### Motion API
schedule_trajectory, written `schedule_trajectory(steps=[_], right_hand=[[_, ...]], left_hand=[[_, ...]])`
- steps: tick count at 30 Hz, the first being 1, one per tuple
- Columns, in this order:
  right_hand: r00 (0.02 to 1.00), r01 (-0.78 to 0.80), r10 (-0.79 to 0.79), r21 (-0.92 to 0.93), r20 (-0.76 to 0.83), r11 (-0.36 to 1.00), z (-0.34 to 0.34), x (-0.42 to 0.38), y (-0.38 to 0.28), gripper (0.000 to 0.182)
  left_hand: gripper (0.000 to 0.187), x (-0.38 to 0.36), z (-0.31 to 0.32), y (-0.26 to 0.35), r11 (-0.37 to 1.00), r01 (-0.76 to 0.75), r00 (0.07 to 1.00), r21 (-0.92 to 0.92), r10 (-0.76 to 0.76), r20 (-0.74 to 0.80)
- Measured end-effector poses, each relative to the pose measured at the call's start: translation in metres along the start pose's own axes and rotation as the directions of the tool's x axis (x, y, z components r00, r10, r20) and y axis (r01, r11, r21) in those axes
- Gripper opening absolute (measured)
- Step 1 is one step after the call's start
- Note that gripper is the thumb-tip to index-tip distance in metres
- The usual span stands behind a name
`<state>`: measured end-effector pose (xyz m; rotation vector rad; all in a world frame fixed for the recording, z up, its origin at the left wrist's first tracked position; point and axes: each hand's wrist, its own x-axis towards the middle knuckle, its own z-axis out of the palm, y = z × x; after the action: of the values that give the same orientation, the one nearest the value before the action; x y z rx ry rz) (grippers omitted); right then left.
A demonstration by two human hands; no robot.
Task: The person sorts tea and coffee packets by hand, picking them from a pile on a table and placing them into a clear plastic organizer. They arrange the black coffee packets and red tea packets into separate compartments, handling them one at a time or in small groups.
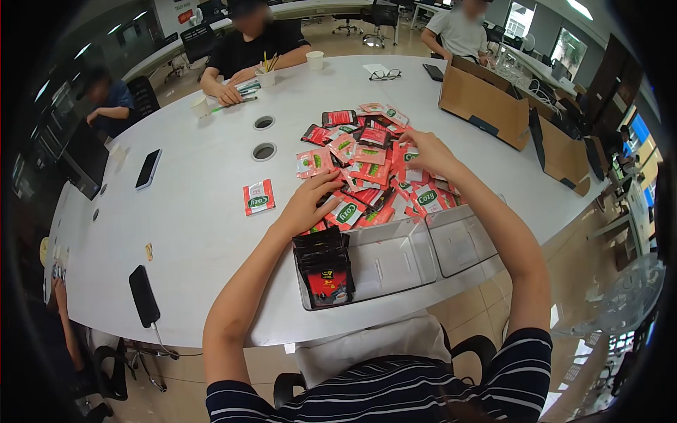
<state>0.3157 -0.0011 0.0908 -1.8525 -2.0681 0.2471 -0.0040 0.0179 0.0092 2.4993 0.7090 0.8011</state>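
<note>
The left hand (308,201) lies palm down on the near edge of a pile of red sachets (367,166), fingers spread loosely over the packets; whether it pinches 1 of them I cannot tell. The right hand (428,151) rests on the far right side of the same pile, fingers curled down onto a sachet with a green label, and it too hides whether anything is actually gripped.

The pile spreads across the middle of the white table (204,211), a mix of red packets with green marks and some darker red ones. Just in front of it, touching its near edge, sits a clear plastic tray (395,264) with separate compartments. The leftmost compartment holds a stack of black sachets (324,268) standing on edge; the other compartments show bare plastic.

1 red sachet (259,197) lies alone to the left of the pile, well apart from it. Further left a black phone (148,169) lies flat, and another phone (144,296) rests near the table's front edge with a cable attached. 2 open cardboard boxes (486,102) stand to the right. Across the table a person in black (250,49) sits beside a paper cup (315,60), with glasses (385,74) nearby.
</note>
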Motion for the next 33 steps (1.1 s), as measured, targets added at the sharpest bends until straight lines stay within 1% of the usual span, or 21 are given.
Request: schedule_trajectory(steps=[3,6,9,12,13,15,16,19,20,23,24,25,27,28,29,30,31,32,33], right_hand=[[0.995,0.092,-0.091,0.016,-0.049,0.996,-0.007,-0.003,0.012,0.047],[0.998,0.043,-0.046,0.081,0.038,0.996,-0.034,-0.012,-0.014,0.038],[0.985,-0.005,-0.027,0.180,0.171,0.984,-0.039,-0.011,-0.029,0.039],[0.966,-0.017,-0.050,0.259,0.253,0.966,-0.006,0.002,-0.020,0.049],[0.977,-0.028,-0.021,0.221,0.214,0.975,0.004,0.004,-0.022,0.052],[0.992,-0.051,0.033,0.147,0.124,0.988,0.022,0.009,-0.027,0.059],[0.992,-0.056,0.036,0.172,0.122,0.984,0.029,0.015,-0.028,0.065],[0.990,-0.011,-0.012,0.167,0.140,0.986,0.035,0.027,-0.047,0.067],[0.991,-0.057,0.032,0.197,0.132,0.979,0.035,0.024,-0.054,0.068],[0.988,0.135,-0.143,0.112,0.066,0.985,0.046,0.034,-0.064,0.068],[0.984,0.163,-0.170,0.114,0.047,0.980,0.047,0.035,-0.070,0.060],[0.981,0.174,-0.184,0.144,0.056,0.974,0.046,0.036,-0.075,0.059],[0.974,0.195,-0.214,0.203,0.079,0.960,0.044,0.037,-0.084,0.057],[0.963,0.246,-0.268,0.320,0.023,0.915,0.048,0.036,-0.085,0.056],[0.949,0.297,-0.312,0.429,-0.037,0.853,0.053,0.034,-0.087,0.055],[0.932,0.347,-0.347,0.527,-0.102,0.776,0.054,0.031,-0.092,0.055],[0.939,0.323,-0.338,0.483,-0.059,0.814,0.052,0.030,-0.095,0.057],[0.946,0.300,-0.325,0.436,-0.017,0.849,0.049,0.028,-0.096,0.059],[0.951,0.277,-0.310,0.387,0.024,0.879,0.045,0.026,-0.100,0.062]], left_hand=[[0.038,0.000,0.002,-0.001,1.000,-0.013,0.999,0.000,0.013,-0.038],[0.038,0.000,0.003,-0.003,1.000,-0.023,0.998,-0.009,0.023,-0.062],[0.037,0.000,0.004,-0.004,0.999,-0.026,0.997,-0.020,0.025,-0.070],[0.037,-0.001,0.005,-0.004,1.000,-0.030,0.996,0.004,0.030,-0.078],[0.037,-0.001,0.004,-0.004,0.999,-0.033,0.996,0.019,0.034,-0.081],[0.038,-0.001,0.002,-0.003,1.000,-0.011,0.999,0.005,0.011,-0.035],[0.038,-0.001,0.001,-0.001,1.000,-0.001,1.000,0.000,0.001,-0.011],[0.043,-0.001,0.002,-0.004,1.000,-0.004,0.999,-0.017,0.003,-0.044],[0.049,-0.002,0.004,-0.006,0.982,0.086,0.993,-0.170,-0.098,-0.067],[0.051,0.000,-0.002,-0.001,0.956,0.132,0.983,-0.263,-0.161,-0.089],[0.057,0.001,-0.002,-0.003,0.954,0.151,0.972,-0.258,-0.191,-0.137],[0.056,0.001,-0.003,-0.006,0.899,0.212,0.955,-0.383,-0.274,-0.116],[0.055,0.002,-0.004,-0.011,0.729,0.315,0.902,-0.608,-0.429,-0.047],[0.053,0.006,0.005,-0.019,0.682,0.076,0.931,-0.728,-0.310,-0.194],[0.051,0.004,0.007,-0.025,0.668,0.085,0.923,-0.739,-0.332,-0.193],[0.050,0.005,0.001,-0.017,0.654,0.094,0.916,-0.750,-0.352,-0.192],[0.049,0.005,-0.004,-0.013,0.640,0.103,0.908,-0.761,-0.372,-0.190],[0.047,0.005,0.003,-0.024,0.657,0.067,0.905,-0.751,-0.356,-0.231],[0.044,0.006,0.003,-0.027,0.646,0.076,0.900,-0.760,-0.372,-0.226]])
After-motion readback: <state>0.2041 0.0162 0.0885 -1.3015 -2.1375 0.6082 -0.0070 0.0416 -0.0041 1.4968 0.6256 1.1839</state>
